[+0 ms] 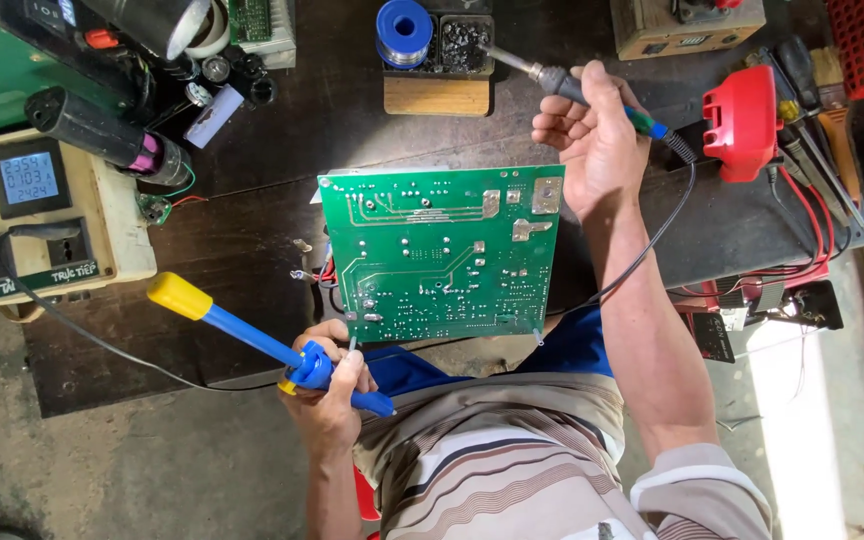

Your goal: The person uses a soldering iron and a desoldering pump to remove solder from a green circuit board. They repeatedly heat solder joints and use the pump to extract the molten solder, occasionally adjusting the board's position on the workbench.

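A green circuit board (442,250) lies solder side up on the dark workbench, in front of me. My left hand (330,385) grips a blue desoldering pump (252,335) with a yellow plunger knob, held at the board's near left corner. My right hand (597,140) holds a soldering iron (552,80) by its green grip, beyond the board's far right corner. The iron's tip points toward a wooden stand (437,95) carrying a blue solder spool (404,30) and a tray of dark tip cleaner.
A cream power box with a small meter screen and sockets (37,220) stands at the left. Black cylinders and parts (112,135) lie at the back left. A red tool (742,120), screwdrivers (812,110) and red wires crowd the right. The iron's black cord (652,240) trails toward me.
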